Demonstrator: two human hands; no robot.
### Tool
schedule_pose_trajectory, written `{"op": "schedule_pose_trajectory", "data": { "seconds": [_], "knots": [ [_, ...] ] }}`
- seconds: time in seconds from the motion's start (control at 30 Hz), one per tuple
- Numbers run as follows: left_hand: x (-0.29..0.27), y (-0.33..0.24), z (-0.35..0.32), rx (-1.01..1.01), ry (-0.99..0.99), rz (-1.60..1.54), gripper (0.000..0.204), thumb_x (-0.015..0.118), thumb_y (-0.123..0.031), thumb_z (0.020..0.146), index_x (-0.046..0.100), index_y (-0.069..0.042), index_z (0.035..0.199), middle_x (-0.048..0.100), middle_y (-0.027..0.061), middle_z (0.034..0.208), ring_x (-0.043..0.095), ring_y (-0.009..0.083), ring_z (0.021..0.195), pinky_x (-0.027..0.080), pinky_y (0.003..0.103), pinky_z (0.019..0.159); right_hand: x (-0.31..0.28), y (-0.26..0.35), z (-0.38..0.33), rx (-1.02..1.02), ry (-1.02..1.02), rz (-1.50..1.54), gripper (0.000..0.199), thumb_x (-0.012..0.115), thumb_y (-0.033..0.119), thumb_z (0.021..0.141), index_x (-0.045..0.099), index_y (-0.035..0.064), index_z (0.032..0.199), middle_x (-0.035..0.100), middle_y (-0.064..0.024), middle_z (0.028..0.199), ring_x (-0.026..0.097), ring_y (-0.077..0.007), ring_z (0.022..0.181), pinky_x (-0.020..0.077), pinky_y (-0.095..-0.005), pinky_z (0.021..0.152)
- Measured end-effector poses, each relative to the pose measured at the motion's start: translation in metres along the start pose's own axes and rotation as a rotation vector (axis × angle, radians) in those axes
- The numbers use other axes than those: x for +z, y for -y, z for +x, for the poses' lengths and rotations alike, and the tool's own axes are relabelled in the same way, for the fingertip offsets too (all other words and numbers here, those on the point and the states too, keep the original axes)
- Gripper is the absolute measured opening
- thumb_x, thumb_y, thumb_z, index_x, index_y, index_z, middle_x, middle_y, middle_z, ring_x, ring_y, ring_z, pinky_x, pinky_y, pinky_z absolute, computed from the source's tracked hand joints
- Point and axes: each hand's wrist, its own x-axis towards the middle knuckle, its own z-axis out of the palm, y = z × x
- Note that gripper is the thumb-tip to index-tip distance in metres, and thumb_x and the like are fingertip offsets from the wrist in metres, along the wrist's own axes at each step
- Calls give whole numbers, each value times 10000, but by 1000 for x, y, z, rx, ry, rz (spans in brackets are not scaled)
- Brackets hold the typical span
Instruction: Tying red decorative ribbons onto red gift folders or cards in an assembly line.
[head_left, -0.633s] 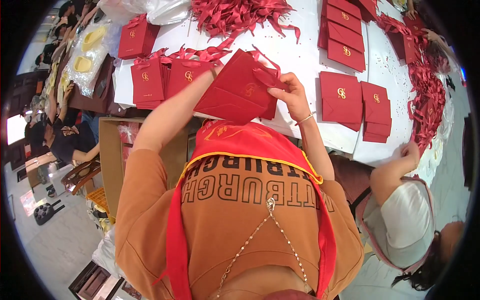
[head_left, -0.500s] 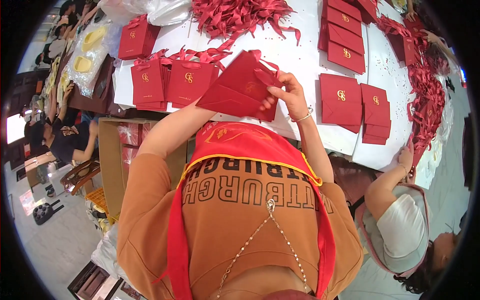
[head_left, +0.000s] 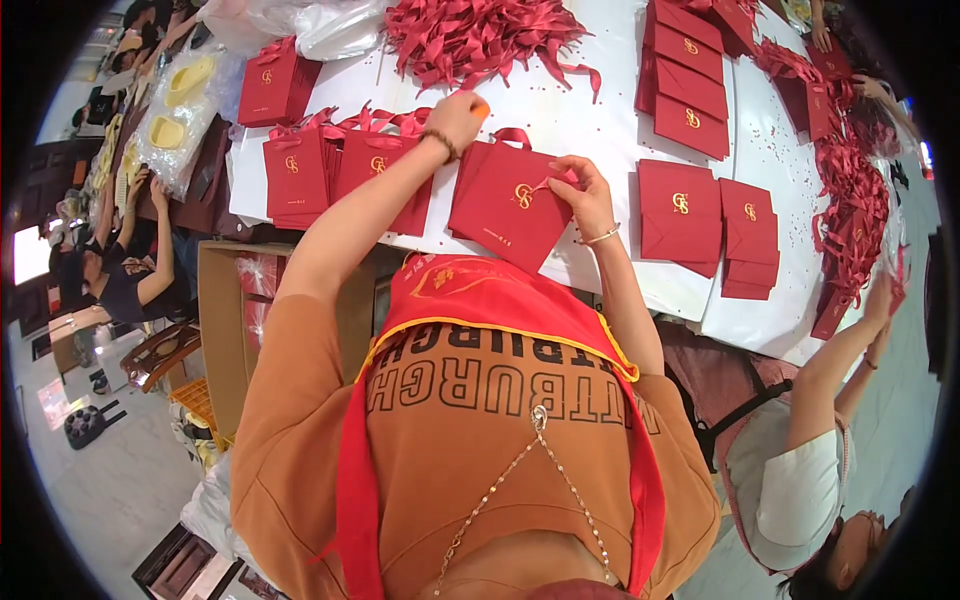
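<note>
A dark red paper gift bag (head_left: 508, 208) with a gold emblem lies front up before me, its ribbon handle at the top edge. More red bags show under its left side. My right hand (head_left: 588, 200) is closed at its right edge, pinching a red ribbon (head_left: 556, 184) between thumb and fingers. Beyond the bag's upper left, my left hand (head_left: 458, 122) reaches just short of a heap of red ribbons (head_left: 480, 40). Something orange covers a fingertip of it; its other fingers are mostly hidden.
Stacked red bags (head_left: 296, 178) stand to the left, and flat bags (head_left: 678, 215) lie to the right on the white table (head_left: 610, 120). An open cardboard box (head_left: 225, 340) sits low at left. A co-worker's arm (head_left: 835, 370) reaches in at right, near more ribbons (head_left: 850, 200).
The tilted bag has been turned and laid front up. My left hand has come out from behind it and moved toward the ribbon heap. The co-worker at right has raised an arm off the table.
</note>
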Motion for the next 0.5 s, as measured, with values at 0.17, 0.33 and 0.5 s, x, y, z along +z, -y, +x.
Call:
{"op": "schedule_pose_trajectory", "data": {
  "seconds": [0.17, 0.33, 0.5],
  "knots": [
    [0, -13, 50, -39, -227, 131, 198, 522, -219, 780, 619, -132, 929, 577, 130, 980, 576, 322, 862, 456, 432, 718, -4, 1, 17, 40, 75, -111, 169, 571, 39, 796, 551, 21, 963, 606, -41, 874, 563, -119, 847, 439, -214, 748],
    [-8, -46, 85, 13, -390, 130, 412, 554, -249, 785, 403, -157, 1156, 516, 152, 1025, 560, 372, 844, 442, 464, 695, -1, -12, 26, -210, -67, -494, 327, 516, 241, 859, 496, 8, 1087, 608, -146, 772, 588, -221, 688, 453, -293, 675],
    [-23, -43, 133, -151, -425, 110, 417, 543, -365, 797, 435, -158, 1142, 593, 160, 991, 562, 373, 890, 442, 463, 696, 18, 9, 21, 14, -92, -395, 517, 509, 330, 849, 345, 43, 1246, 581, -183, 895, 571, -261, 791, 439, -324, 738]
  ]
}}
